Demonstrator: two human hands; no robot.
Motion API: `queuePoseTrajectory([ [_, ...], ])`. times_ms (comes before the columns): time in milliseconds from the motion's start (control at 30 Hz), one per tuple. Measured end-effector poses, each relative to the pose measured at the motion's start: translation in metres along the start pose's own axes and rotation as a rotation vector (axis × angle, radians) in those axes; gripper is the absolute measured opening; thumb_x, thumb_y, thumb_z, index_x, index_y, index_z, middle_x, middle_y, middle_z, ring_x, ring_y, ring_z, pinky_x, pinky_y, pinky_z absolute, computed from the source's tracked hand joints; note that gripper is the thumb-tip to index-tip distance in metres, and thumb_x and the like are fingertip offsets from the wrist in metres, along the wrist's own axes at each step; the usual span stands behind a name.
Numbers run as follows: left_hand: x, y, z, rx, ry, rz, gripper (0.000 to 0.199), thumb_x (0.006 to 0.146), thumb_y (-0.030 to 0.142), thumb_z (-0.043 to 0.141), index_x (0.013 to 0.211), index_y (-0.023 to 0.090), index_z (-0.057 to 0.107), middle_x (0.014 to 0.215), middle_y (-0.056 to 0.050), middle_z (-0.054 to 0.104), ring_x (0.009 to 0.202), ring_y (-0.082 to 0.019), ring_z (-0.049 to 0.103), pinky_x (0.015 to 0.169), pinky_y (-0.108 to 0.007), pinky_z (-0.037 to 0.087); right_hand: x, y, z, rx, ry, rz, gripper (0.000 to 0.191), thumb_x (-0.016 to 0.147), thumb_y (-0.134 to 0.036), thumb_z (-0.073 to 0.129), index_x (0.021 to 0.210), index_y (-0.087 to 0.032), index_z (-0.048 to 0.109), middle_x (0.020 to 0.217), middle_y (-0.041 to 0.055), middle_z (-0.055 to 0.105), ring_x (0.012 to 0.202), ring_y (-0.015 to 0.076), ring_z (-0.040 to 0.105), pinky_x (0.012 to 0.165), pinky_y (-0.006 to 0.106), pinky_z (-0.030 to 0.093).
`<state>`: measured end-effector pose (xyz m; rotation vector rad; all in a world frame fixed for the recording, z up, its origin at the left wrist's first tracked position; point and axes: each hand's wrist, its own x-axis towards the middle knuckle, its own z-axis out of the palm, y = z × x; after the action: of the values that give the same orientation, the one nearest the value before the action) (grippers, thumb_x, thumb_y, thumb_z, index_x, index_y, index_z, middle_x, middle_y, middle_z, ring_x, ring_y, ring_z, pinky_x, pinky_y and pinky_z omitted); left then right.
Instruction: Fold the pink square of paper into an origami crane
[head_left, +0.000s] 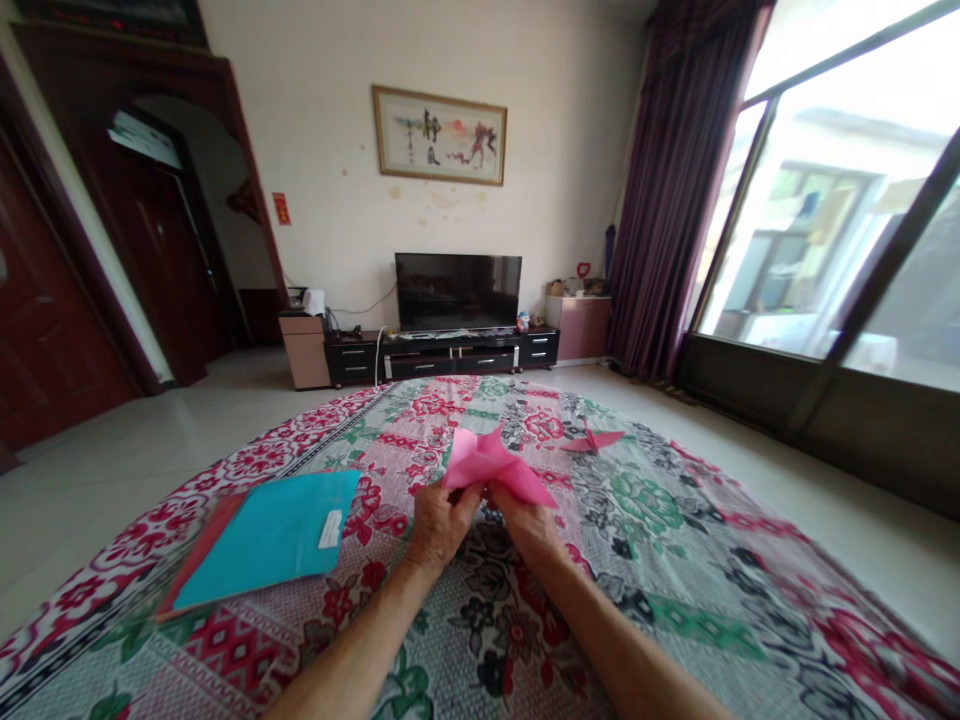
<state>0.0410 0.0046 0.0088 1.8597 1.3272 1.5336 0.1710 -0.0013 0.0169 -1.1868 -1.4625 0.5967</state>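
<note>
The left hand (441, 522) and right hand (527, 522) both pinch the pink paper (486, 463); apply light, even pressure to prevent stray creases.

Daylight glares through the window (832, 240) at right; edges smear.

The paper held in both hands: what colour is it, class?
The paper is bright pink, as the head view shows.

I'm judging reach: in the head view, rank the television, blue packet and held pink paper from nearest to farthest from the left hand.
1. Pink paper: held by the left hand.
2. Blue packet: on the cloth, to the hand's left.
3. Television: ahead, beyond the cloth.
</note>
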Motion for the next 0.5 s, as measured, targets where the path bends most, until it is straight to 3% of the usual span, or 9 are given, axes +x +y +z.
queuePoseTrajectory([
  [267, -0.001, -0.004, 0.001, -0.067, 0.011, -0.055, 0.019, 0.073, 0.029, 0.061, 0.077, 0.013, 0.071, 0.067, -0.005, 0.071, 0.063, -0.017, 0.065, 0.059, -0.023, 0.047, 0.001, 0.008, 0.002, -0.004, 0.035, -0.013, 0.023, 0.073, -0.031, 0.048, 0.058, -0.016, 0.059, 0.054, 0.0001, 0.057, 0.052, 0.0133, 0.05, 0.051, 0.025, 0.038],
  [500, 0.001, -0.009, 0.003, -0.081, -0.008, -0.067, 0.022, 0.075, 0.033, 0.058, 0.073, 0.013, 0.07, 0.062, -0.004, 0.068, 0.061, -0.017, 0.063, 0.057, -0.023, 0.046, 0.001, 0.011, -0.001, 0.022, -0.021, -0.047, 0.023, 0.073, -0.034, 0.049, 0.063, -0.017, 0.061, 0.059, 0.0012, 0.058, 0.056, 0.0144, 0.049, 0.051, 0.026, 0.038],
])
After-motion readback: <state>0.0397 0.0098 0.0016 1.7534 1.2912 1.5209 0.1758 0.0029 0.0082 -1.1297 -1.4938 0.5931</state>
